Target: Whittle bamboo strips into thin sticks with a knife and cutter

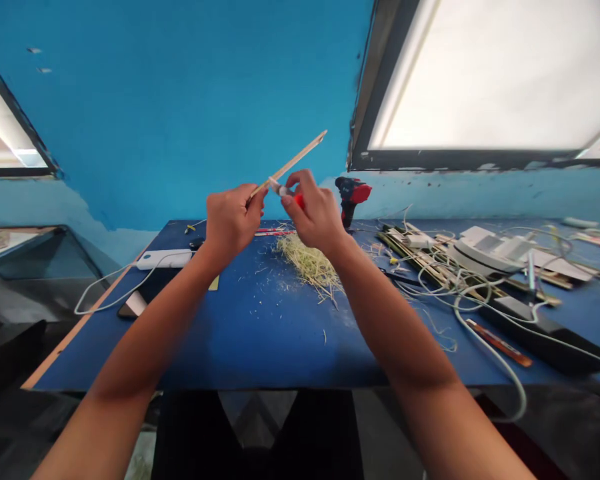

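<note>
My left hand [231, 219] is closed around the lower end of a thin bamboo strip [301, 154], which slants up to the right in front of the blue wall. In my right hand [316, 212] is a small knife with a red part [299, 199] on its handle. Its blade end touches the strip just beyond my left fingers; most of the handle is hidden by my grip. Below my hands, a heap of pale shavings [310, 261] lies on the blue table [265, 333], with loose bits scattered around it.
A red and black cordless drill [351, 193] stands at the table's back. To the right lie tangled white cables [460, 287], wood strips and a grey-white model boat [485, 250]. A white power strip [164, 259] and a phone-like object [133, 305] are at left.
</note>
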Action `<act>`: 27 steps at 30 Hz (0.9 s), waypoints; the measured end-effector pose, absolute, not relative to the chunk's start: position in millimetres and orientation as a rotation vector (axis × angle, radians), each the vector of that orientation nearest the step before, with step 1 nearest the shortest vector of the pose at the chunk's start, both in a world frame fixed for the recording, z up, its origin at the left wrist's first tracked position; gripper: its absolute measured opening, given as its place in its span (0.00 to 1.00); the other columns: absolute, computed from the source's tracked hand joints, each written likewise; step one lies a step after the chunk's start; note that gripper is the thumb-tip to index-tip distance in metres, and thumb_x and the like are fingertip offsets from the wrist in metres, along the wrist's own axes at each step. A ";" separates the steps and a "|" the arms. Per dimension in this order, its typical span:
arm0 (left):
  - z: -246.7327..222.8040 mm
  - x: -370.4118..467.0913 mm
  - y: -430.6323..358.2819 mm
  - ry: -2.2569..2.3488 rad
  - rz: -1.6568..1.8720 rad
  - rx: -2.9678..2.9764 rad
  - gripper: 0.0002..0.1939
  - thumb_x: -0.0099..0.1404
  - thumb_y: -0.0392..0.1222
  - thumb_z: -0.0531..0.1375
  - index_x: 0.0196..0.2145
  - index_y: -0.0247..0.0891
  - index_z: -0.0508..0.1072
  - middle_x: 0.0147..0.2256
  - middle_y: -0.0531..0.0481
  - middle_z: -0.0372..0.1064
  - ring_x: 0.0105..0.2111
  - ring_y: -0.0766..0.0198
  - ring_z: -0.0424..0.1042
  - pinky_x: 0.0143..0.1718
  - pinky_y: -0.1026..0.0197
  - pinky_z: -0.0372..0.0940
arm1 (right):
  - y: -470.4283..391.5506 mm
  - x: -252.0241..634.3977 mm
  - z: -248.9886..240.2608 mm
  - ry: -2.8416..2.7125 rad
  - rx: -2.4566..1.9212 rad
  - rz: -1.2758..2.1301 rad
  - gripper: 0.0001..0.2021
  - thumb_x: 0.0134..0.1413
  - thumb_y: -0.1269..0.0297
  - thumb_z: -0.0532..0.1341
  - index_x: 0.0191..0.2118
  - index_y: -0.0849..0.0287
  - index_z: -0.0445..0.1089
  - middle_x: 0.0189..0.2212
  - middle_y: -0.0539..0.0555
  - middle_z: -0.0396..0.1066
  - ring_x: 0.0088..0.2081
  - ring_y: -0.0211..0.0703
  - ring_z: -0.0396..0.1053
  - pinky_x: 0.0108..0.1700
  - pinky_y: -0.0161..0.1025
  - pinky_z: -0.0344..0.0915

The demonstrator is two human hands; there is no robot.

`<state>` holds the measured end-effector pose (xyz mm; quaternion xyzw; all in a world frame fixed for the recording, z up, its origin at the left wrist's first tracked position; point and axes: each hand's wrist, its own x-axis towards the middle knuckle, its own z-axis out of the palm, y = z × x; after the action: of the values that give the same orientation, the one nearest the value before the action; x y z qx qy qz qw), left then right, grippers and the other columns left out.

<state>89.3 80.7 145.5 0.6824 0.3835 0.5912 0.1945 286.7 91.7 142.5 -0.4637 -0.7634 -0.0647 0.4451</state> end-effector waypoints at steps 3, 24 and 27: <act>145.8 92.4 72.8 1.064 1.766 2.006 0.11 0.75 0.43 0.64 0.33 0.38 0.80 0.33 0.46 0.81 0.40 0.61 0.84 0.36 0.66 0.72 | 86.5 277.5 140.9 -2.020 -1.079 -0.173 0.19 0.75 0.47 0.50 0.52 0.53 0.69 0.33 0.56 0.74 0.36 0.51 0.71 0.40 0.46 0.58; 138.6 99.8 64.6 0.822 1.870 2.044 0.18 0.77 0.51 0.63 0.54 0.37 0.83 0.43 0.45 0.85 0.45 0.59 0.86 0.38 0.67 0.80 | 89.5 299.6 156.1 -1.882 -1.130 -0.276 0.24 0.78 0.47 0.40 0.34 0.51 0.63 0.26 0.54 0.63 0.30 0.48 0.62 0.40 0.48 0.53; 136.9 98.5 70.1 0.765 1.892 2.108 0.19 0.79 0.54 0.61 0.55 0.39 0.82 0.43 0.45 0.85 0.44 0.60 0.87 0.39 0.66 0.81 | 83.2 291.1 154.1 -1.946 -1.040 -0.279 0.26 0.78 0.43 0.40 0.33 0.51 0.61 0.25 0.52 0.62 0.29 0.46 0.60 0.38 0.47 0.51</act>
<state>98.5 70.1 136.9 0.7146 0.2594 0.6413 0.1037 291.1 83.2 154.1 -0.4192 -0.7846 -0.1124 0.4429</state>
